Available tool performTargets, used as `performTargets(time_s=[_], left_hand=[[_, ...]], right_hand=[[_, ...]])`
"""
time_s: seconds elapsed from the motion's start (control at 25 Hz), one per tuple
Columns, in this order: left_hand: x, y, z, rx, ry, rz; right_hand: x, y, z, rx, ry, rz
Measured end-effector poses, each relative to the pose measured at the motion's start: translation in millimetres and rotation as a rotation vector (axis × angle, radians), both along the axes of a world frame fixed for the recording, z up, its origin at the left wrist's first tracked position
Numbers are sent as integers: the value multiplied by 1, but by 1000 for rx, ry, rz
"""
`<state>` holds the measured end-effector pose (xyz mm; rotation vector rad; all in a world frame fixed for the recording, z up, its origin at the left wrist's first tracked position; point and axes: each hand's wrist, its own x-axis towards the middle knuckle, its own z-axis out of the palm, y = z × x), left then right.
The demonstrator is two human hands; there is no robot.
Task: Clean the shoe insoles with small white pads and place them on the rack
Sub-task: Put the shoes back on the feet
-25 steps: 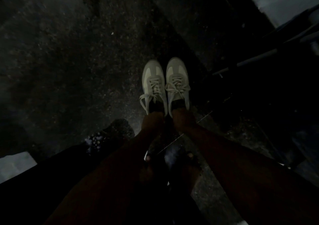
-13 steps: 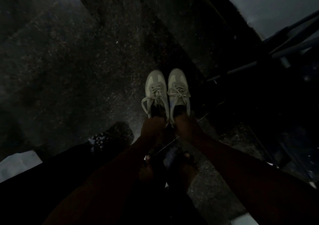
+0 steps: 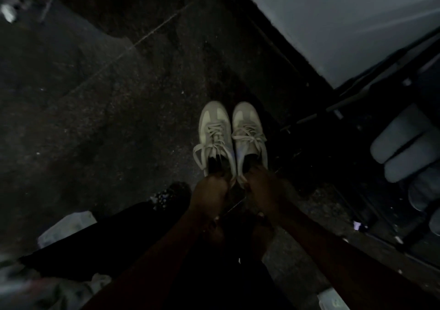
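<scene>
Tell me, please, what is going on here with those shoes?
A person has a pale lace-up shoe in each hand, side by side, toes pointing away. The left hand grips the left sneaker at its heel, and the right hand grips the right sneaker likewise. A dark rack stands to the right. No pad or loose insole shows, so cleaning seems not yet begun.

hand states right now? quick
Left hand: closed, gripping the heel of the left sneaker.
Right hand: closed, gripping the heel of the right sneaker. The picture is dim, so single fingers are hard to make out.
</scene>
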<state>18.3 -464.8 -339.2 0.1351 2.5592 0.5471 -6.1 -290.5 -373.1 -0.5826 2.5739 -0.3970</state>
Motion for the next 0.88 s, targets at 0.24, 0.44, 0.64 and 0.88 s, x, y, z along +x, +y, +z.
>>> performTargets(time_s=[0.24, 0.44, 0.64, 0.88], left_hand=[[6, -10, 108, 44, 154, 0], [-6, -8, 197, 66, 265, 23], [-13, 3, 262, 25, 272, -94], [-41, 37, 302, 75, 312, -213]], right_hand=[[2, -8, 120, -99, 136, -7], [-5, 0, 215, -28, 280, -1], [-1, 16, 271, -70, 289, -148], [-7, 53, 318, -79, 356, -287]])
